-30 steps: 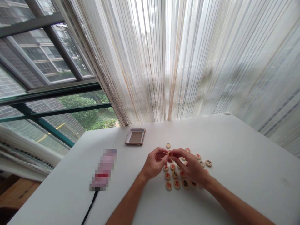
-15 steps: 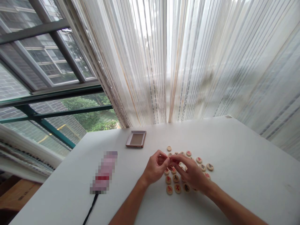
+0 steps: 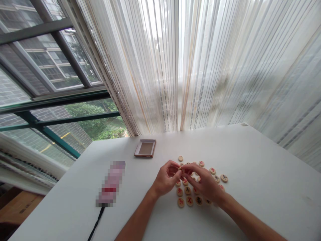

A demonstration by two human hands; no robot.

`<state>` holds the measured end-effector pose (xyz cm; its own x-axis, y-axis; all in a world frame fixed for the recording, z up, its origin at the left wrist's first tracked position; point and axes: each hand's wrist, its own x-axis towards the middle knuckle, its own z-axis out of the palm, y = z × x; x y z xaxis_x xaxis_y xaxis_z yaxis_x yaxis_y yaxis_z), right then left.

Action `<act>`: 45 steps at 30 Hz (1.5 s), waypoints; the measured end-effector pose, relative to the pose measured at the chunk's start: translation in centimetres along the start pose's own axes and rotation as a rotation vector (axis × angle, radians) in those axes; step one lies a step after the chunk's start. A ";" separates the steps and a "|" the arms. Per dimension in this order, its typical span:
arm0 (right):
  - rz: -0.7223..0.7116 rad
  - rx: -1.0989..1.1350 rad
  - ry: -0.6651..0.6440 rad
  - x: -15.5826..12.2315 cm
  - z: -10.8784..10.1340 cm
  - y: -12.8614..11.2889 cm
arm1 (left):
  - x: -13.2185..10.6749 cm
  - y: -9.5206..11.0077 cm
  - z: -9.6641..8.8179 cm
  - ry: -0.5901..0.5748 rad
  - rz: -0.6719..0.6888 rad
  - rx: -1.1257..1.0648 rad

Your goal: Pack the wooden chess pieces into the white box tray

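Note:
My left hand (image 3: 167,178) and my right hand (image 3: 205,182) meet above the table, fingertips pinched together. Between them shows a small part of a pale Chinese chess piece (image 3: 180,168); the fingers cover most of it. Below and around the hands lie several round wooden xiangqi pieces marked with red or black characters, such as a black-marked piece (image 3: 199,200) and a red-marked piece (image 3: 181,202) in the near row. My right hand and forearm hide some of them. A piece with no mark showing (image 3: 180,158) lies just beyond the fingers.
An open shallow box or lid (image 3: 145,148) lies near the table's back edge. To the left is a pixelated pink object (image 3: 110,183) with a black strap (image 3: 96,223). A striped curtain (image 3: 175,67) hangs behind the white table (image 3: 263,180), beside a window.
Both hands stay together in nearly the same place. The fingers have shifted slightly, and an edge of the pale piece between them now shows. The pieces on the table lie as before.

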<state>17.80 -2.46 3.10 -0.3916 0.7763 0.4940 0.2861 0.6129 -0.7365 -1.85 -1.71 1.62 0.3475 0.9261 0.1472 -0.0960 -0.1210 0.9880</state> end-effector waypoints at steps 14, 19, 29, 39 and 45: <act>-0.008 -0.033 0.026 0.1 -0.3 -0.2 | 0.0 0.2 0.0 -0.018 0.026 0.012; -0.028 -0.036 0.007 0.0 -0.3 0.0 | 0.2 0.3 0.2 0.018 0.016 0.058; -0.034 -0.140 0.052 0.0 -0.4 0.8 | 0.4 0.6 -0.5 0.122 0.004 0.067; 0.025 -0.275 0.196 0.7 -1.7 1.7 | 1.8 -0.2 -3.4 0.267 0.000 0.039; 0.107 -0.340 0.091 1.8 -2.0 2.3 | 1.8 -0.2 -3.6 0.244 0.009 0.008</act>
<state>19.55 0.59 3.25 -0.2688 0.8393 0.4726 0.6014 0.5295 -0.5982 -4.52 1.27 1.55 0.1111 0.9837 0.1414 -0.0900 -0.1318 0.9872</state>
